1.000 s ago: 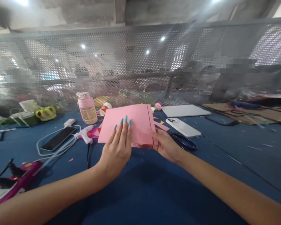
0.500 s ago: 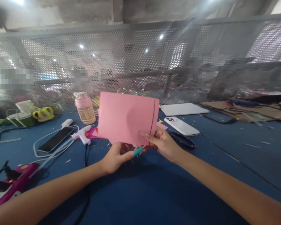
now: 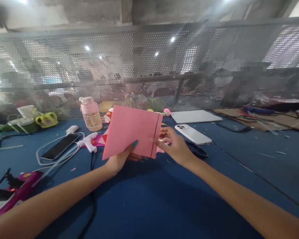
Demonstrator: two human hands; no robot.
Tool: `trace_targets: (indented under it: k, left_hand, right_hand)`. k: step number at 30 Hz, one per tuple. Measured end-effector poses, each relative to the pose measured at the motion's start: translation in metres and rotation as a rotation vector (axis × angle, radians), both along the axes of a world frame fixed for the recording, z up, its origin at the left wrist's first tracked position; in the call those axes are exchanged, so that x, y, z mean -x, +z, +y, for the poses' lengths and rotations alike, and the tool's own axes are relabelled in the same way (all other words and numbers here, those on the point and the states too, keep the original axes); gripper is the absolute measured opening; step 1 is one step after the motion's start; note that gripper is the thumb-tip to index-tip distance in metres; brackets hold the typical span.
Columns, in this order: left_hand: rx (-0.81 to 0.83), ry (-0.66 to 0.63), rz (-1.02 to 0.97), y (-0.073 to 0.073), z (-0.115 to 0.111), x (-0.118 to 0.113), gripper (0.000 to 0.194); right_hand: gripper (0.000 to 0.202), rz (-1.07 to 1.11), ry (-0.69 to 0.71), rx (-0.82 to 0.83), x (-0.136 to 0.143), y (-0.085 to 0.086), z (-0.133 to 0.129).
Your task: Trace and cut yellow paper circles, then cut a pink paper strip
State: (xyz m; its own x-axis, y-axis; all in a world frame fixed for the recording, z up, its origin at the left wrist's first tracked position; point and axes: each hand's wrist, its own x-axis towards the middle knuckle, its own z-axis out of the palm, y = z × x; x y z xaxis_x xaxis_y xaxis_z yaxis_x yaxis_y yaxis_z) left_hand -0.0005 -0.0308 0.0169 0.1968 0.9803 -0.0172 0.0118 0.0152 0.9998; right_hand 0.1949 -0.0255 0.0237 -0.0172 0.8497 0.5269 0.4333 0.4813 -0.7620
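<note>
A pink sheet of card (image 3: 132, 131) with a dark line along its right side is held up, tilted, over the blue table. My left hand (image 3: 119, 161) grips its lower edge, the green-nailed thumb in front and the fingers behind. At the right edge is my right hand (image 3: 175, 146), thumb over the dark line and fingers curled beside and partly behind the card. A white glue gun (image 3: 89, 142) lies left of the card, on pink and red paper pieces. A white phone (image 3: 193, 133) and a dark, rounded object (image 3: 196, 150) lie right of my right hand.
To the left are a black phone (image 3: 60, 146) with a white cable, a magenta power strip (image 3: 21, 187) and a pink-topped bottle (image 3: 91, 114). A white flat panel (image 3: 195, 116) and cardboard (image 3: 261, 120) lie farther back. A perforated metal screen (image 3: 149, 66) stands behind the table.
The card has come down slightly and tilted clockwise. My left thumb has moved onto its front, and my right fingers have shifted up along the right edge, with more of them showing.
</note>
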Motion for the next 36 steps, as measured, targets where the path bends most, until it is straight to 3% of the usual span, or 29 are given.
trace_targets:
  k: [4,7,10,21,30,36]
  left_hand:
    - [0.019,-0.077,-0.041,-0.0008,-0.002,0.0022,0.058]
    - [0.017,-0.057,-0.075,0.0,-0.0021,0.0021,0.071]
    - [0.037,-0.053,-0.052,0.0008,-0.0014,0.0007,0.066]
    - [0.118,-0.082,-0.125,-0.0018,0.0011,0.0028,0.057]
    - [0.188,-0.145,-0.167,-0.0017,0.0053,0.0055,0.039]
    - [0.169,-0.199,-0.146,-0.0047,0.0068,0.0082,0.044]
  right_hand:
    - [0.03,-0.001,0.16,0.112,0.0093,-0.0011,-0.0087]
    - [0.023,0.113,0.156,0.106,0.0059,-0.0029,-0.0076]
    - [0.025,0.24,0.141,0.147,0.002,-0.0044,-0.0034]
    - [0.029,0.545,0.341,0.34,0.0071,0.0026,-0.0062]
    - [0.024,0.523,0.433,0.367,0.0108,-0.0019,-0.0073]
    - [0.023,0.574,0.409,0.385,0.0107,-0.0062,-0.0053]
